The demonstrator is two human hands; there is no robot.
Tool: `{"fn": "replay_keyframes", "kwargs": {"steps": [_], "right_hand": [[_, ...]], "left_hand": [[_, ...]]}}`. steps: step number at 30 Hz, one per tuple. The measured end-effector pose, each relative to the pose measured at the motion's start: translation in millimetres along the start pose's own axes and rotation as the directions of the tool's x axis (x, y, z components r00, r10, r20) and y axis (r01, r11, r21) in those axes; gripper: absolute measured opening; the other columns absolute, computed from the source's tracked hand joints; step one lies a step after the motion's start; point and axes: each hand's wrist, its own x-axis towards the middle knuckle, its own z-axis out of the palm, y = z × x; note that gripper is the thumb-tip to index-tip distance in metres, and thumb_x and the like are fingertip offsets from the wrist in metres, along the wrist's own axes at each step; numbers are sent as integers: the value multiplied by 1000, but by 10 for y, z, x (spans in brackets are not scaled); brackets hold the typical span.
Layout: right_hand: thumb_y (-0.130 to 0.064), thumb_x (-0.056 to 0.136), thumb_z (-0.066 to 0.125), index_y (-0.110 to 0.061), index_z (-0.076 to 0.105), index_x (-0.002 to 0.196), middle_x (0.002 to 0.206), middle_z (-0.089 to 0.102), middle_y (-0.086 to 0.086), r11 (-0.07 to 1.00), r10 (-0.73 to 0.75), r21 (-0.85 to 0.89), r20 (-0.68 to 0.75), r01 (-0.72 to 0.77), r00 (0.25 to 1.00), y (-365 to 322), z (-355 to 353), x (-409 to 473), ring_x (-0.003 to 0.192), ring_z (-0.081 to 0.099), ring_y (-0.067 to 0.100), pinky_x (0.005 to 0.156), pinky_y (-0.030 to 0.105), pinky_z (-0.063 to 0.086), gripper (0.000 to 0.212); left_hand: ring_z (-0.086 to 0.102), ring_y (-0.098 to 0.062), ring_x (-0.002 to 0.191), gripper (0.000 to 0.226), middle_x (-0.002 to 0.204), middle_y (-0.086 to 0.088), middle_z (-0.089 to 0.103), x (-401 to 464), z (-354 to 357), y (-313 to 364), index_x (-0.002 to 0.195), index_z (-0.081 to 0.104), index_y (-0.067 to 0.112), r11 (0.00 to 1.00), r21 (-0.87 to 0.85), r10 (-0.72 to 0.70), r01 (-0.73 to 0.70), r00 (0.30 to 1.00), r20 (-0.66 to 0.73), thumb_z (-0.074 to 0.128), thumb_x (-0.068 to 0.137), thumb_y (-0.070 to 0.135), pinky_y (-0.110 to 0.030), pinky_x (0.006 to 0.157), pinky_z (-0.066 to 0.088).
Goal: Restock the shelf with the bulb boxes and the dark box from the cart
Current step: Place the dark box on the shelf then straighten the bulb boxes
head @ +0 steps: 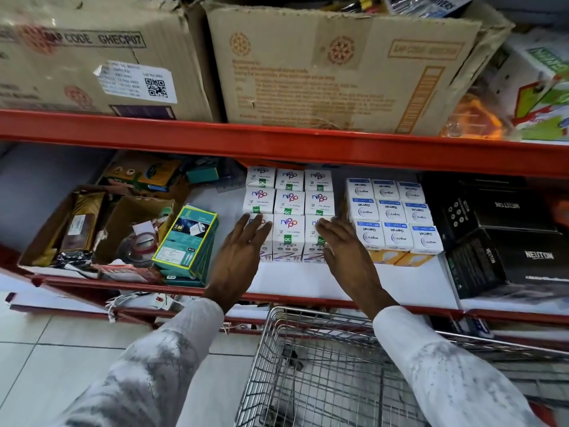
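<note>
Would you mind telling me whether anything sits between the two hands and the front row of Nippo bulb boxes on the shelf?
Nothing visible does. The left hand and right hand lie open, flat against the outer corners of the front row of Nippo bulb boxes, with bare white shelf below them.

A shop aisle, an electrical or hardware store by the stock. Red metal shelving (308,149) loaded with goods — neat rows of small white bulb boxes (288,201), black cartons printed with a brand name (508,241), worn brown cardboard shipping cartons (338,72) above. Silver wire shopping cart (323,365) parked on pale floor tiles (61,349) below.
</note>
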Motion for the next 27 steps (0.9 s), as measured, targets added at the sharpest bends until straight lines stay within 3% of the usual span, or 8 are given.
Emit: {"fn": "replay_keyframes", "kwargs": {"steps": [4, 7, 10, 15, 18, 23, 27], "right_hand": [[16, 73, 70, 2, 61, 128, 137, 61, 13, 999, -48, -29, -70, 46, 996, -24, 3, -31, 136, 47, 33, 113, 47, 41, 57], [12, 72, 73, 1, 65, 124, 132, 65, 12, 999, -47, -12, -137, 46, 990, -7, 31, -58, 131, 41, 24, 106, 55, 47, 54], [11, 75, 71, -9, 59, 133, 138, 61, 4, 998, 7, 62, -142, 2, 990, 18, 80, -86, 128, 47, 20, 107, 45, 49, 63], [10, 82, 64, -24, 55, 139, 149, 49, -8, 965, 126, 244, -112, -96, 986, 37, 163, -113, 133, 50, 9, 111, 12, 28, 66], [13, 81, 65, -21, 58, 136, 147, 52, -4, 936, 168, 335, -145, -111, 975, 25, 197, -148, 134, 50, 10, 113, 4, 22, 65], [10, 84, 64, -16, 62, 132, 143, 56, 0, 902, 177, 424, -200, -78, 964, 50, 225, -182, 134, 50, 11, 116, 30, 39, 54], [6, 87, 64, -15, 64, 130, 142, 58, 1, 892, 163, 449, -209, -53, 964, 71, 241, -187, 133, 52, 10, 111, 37, 46, 47]], "left_hand": [[28, -30, 147, 74, 154, -7, 43, -9, -19, 15, 145, 40, 19, 1000, -10, -6, 5, 1000, -16, 58, 79, -9, -46, 112, 39], [27, -31, 147, 72, 155, -8, 41, -18, -48, 34, 145, 41, 18, 1000, -29, -1, 0, 999, -32, 58, 80, -9, -46, 113, 37], [27, -33, 147, 69, 154, -9, 41, -33, -78, 48, 144, 43, 16, 997, -72, 12, -15, 999, -43, 61, 80, -5, -48, 115, 37], [25, -31, 148, 68, 155, -8, 40, -44, -98, 47, 145, 40, 19, 997, -80, 12, -16, 999, -41, 63, 84, -1, -48, 114, 38], [24, -30, 148, 69, 156, -7, 39, -39, -90, 44, 146, 39, 20, 997, -77, 14, -17, 999, -44, 62, 84, -2, -49, 114, 38], [27, -32, 146, 70, 154, -8, 41, -35, -73, 37, 144, 40, 20, 996, -80, 23, -28, 998, -61, 64, 83, -3, -49, 113, 40], [28, -31, 146, 69, 154, -7, 42, -32, -61, 23, 144, 40, 20, 996, -85, 26, -31, 997, -68, 64, 83, -3, -49, 112, 42]]}}
